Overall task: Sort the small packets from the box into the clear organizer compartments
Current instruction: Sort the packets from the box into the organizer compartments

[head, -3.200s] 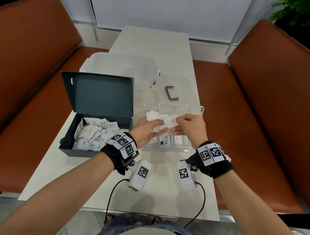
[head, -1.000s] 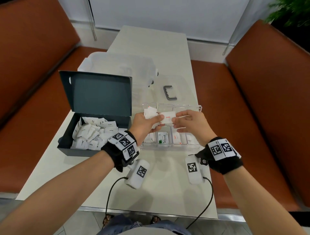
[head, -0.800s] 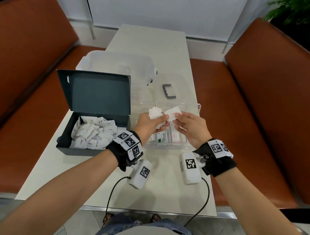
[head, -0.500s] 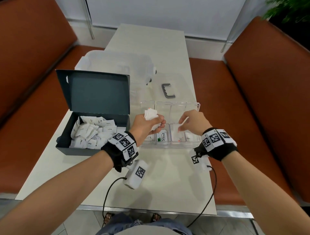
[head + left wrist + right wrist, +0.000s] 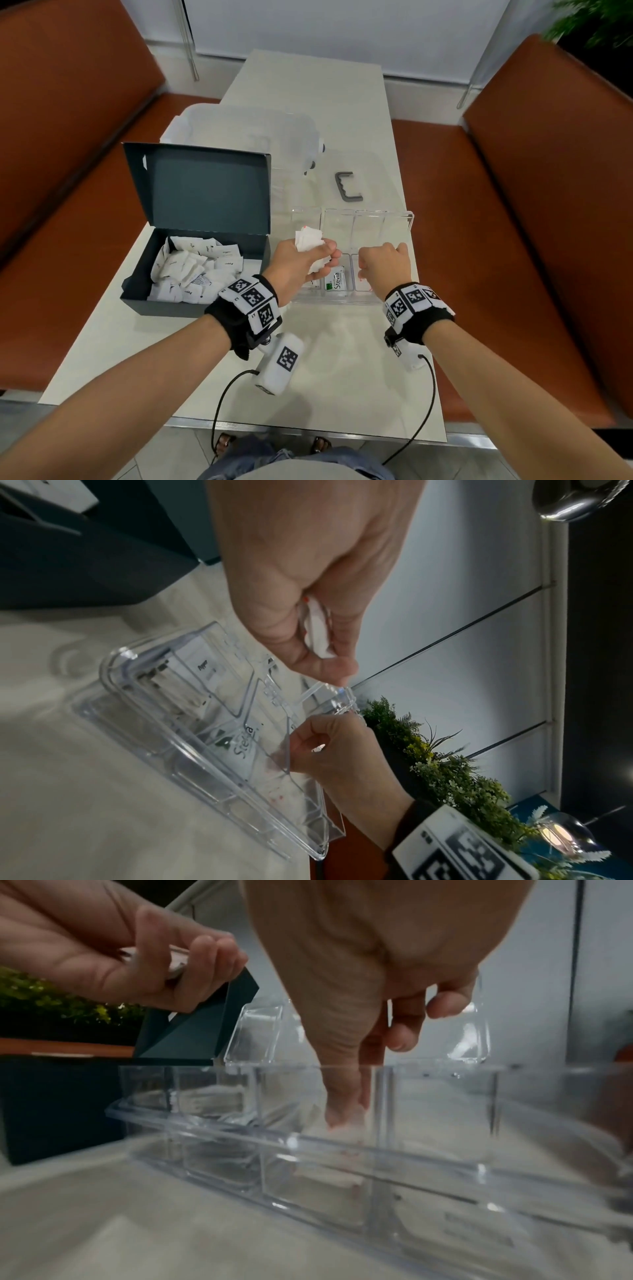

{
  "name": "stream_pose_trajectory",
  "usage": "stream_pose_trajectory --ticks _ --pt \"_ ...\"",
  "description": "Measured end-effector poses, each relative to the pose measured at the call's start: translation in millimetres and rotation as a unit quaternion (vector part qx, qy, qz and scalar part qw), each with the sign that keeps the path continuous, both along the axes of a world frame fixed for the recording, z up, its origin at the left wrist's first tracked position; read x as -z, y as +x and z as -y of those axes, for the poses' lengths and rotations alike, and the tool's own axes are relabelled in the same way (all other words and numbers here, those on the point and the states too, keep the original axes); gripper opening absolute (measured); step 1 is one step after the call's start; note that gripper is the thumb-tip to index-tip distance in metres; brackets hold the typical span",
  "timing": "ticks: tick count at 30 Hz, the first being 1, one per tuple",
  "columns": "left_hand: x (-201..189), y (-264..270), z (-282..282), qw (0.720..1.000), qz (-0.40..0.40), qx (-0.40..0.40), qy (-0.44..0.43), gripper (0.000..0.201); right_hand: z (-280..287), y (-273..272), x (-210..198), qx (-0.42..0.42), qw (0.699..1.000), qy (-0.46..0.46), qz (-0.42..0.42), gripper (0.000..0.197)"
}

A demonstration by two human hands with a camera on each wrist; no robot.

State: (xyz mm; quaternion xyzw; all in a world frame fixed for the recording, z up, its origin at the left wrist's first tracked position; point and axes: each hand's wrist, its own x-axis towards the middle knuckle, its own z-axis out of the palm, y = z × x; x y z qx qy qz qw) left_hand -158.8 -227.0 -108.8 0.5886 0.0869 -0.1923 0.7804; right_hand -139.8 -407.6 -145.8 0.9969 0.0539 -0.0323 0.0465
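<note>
My left hand [image 5: 301, 263] hovers over the left end of the clear organizer [image 5: 397, 216] and grips a bundle of white packets [image 5: 308, 238]; the bundle's edge [image 5: 316, 631] shows between thumb and fingers. My right hand [image 5: 385, 265] reaches down into the near compartment third from the left. There its thumb and forefinger pinch one white packet [image 5: 342, 1130] low against the bottom. A Stevia packet [image 5: 335, 279] lies in the neighbouring near compartment. The dark open box [image 5: 195, 192] on the left holds several more packets [image 5: 191, 270].
A translucent storage bin [image 5: 246, 137] stands behind the box. A grey handle [image 5: 347, 188] lies on a clear lid behind the organizer. Brown benches flank the table [image 5: 308, 377]. Camera cables hang over its near edge.
My right hand drew one packet off the left hand's bundle, then swung right and down into the organizer compartment. The left hand kept its bundle and barely moved.
</note>
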Motion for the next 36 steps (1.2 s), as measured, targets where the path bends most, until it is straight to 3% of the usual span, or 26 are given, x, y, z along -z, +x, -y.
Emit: stream_pose_trajectory --ticks 4,8,11,16,19,21,26,31,36 --pt "-3 1 0 0.999 -0.027 -0.009 -0.03 0.014 3 0 -8 -0.03 0.999 -0.029 0.028 0.012" --pt "-9 5 -1 0.987 -0.113 -0.018 -0.115 0.038 8 -3 -33 0.023 0.991 0.115 0.063 0.014" --pt "-11 6 -3 0.976 -0.142 -0.01 -0.167 0.048 1 -12 -53 0.033 0.951 0.296 0.087 0.012" --pt "-15 6 0 0.965 -0.139 0.028 -0.222 0.044 -31 -34 -62 0.042 0.873 0.482 0.055 0.018" --pt "-20 5 3 0.967 -0.13 0.043 -0.215 0.044 -39 -35 -55 0.059 0.874 0.481 0.023 0.035" --pt "-20 4 3 0.966 -0.126 0.041 -0.221 0.039 -37 -31 -53 0.086 0.871 0.482 0.031 0.031" --pt "-17 3 -2 0.978 -0.113 0.036 -0.171 0.028 -24 -25 -53 0.122 0.824 0.553 0.027 0.011" --pt "-15 2 -4 0.985 -0.091 0.013 -0.146 0.018 -18 -24 -55 0.165 0.752 0.638 -0.025 0.019" --pt "-11 0 -2 0.99 -0.07 -0.011 -0.126 0.023 -16 -27 -55 0.173 0.719 0.672 -0.046 0.018"
